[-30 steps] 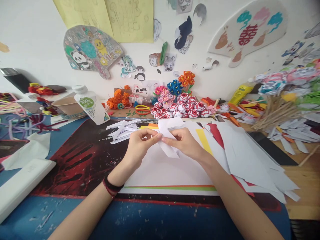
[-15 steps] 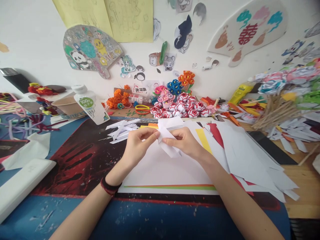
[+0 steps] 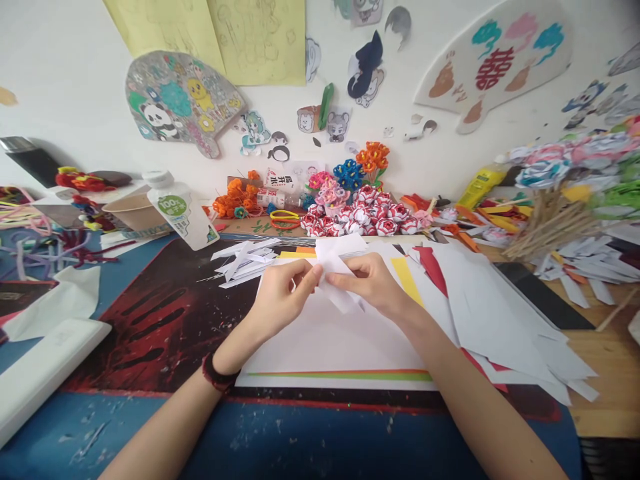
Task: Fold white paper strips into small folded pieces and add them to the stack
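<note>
Between my two hands is a folded piece of white paper (image 3: pixel 343 303), held above a large white sheet (image 3: pixel 330 347). My left hand (image 3: pixel 287 287) pinches its left edge between thumb and fingers. On the other side, my right hand (image 3: pixel 367 283) grips the paper with the thumb on top and the fingers curled beneath. Under and behind the hands, more white paper (image 3: pixel 340 247) lies partly hidden. A pile of narrow white paper strips (image 3: pixel 245 260) rests on the dark mat to the left of my left hand.
Red and white paper flowers (image 3: pixel 370 213) stand along the back, beside a white bottle (image 3: pixel 180 210). Loose white sheets (image 3: pixel 495 313) overlap at the right, near a bundle of sticks (image 3: pixel 537 220). A long white box (image 3: pixel 50 373) lies at the left.
My left thumb and fingers have shifted slightly right along the paper. My right hand keeps its hold, barely moved.
</note>
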A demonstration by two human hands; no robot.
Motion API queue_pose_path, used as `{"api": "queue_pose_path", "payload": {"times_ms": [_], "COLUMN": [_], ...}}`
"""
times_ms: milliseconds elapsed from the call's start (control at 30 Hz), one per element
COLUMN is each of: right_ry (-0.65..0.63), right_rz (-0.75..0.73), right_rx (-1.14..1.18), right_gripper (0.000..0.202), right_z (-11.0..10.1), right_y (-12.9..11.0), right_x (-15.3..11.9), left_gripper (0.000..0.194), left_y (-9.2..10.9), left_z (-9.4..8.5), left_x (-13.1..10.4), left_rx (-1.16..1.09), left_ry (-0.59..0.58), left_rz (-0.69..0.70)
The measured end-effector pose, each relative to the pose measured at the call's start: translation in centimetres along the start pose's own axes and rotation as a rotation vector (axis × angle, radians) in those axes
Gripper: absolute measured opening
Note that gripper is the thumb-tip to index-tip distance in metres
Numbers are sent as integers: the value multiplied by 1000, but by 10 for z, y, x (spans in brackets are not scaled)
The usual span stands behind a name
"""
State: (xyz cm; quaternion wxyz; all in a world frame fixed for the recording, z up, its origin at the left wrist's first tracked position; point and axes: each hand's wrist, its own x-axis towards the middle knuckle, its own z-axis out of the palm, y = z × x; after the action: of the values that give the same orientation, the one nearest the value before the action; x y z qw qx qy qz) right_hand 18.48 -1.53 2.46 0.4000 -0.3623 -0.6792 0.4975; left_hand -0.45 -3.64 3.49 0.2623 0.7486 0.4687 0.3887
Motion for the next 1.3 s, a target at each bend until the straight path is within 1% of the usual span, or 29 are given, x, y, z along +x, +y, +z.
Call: {"api": "queue_pose_path", "payload": {"times_ms": [67, 133, 200, 333, 433, 533, 767, 867, 933, 1033, 1100, 1167, 1233, 1300], "right_ry": [7, 3, -5, 12, 13, -23, -131, -130, -132, -147, -130, -90, 5, 147], "right_rz": [2, 7, 4, -18, -12, 11, 49, 50, 62, 77, 77, 88, 66, 13], "right_rx": [-3, -4, -1, 8, 15, 26, -1, -10, -22, -44, -63, -54, -39, -19], "right_gripper": [36, 36, 35, 32, 32, 34, 42, 44, 42, 39, 38, 31, 29, 36], "right_z": [-1, -1, 0, 0, 0, -2, -2, -3, -4, -6, -7, -8, -8, -9], "right_y": [0, 0, -1, -1, -2, -3, -6, -6, -6, -4, -2, 0, 0, -1], "right_x": [0, -1, -1, -1, -2, -3, -2, -1, -1, -1, 0, 1, 2, 4], "left_gripper": [38, 36, 34, 31, 33, 36, 29, 30, 31, 24, 19, 17, 16, 17], "left_y": [1, 1, 1, 1, 1, 0, -6, -6, -5, -6, -8, -10, -12, -13], "left_z": [2, 4, 5, 7, 8, 7, 5, 5, 4, 2, 1, 2, 3, 4], "left_x": [-2, -4, -5, -5, -5, -4, -2, -3, -2, 0, 1, 2, 3, 3], "left_rx": [17, -18, -60, -87, -85, -87, -129, -117, -107, -115, -121, -115, -140, -228], "left_ry": [-45, -77, -86, -48, -38, -28, -16, 12, -10, -88, -98, -66, -14, 33], "left_rz": [24, 34, 41, 62, 38, 2, 7, -8, -17, -5, 4, -2, -30, -75]}}
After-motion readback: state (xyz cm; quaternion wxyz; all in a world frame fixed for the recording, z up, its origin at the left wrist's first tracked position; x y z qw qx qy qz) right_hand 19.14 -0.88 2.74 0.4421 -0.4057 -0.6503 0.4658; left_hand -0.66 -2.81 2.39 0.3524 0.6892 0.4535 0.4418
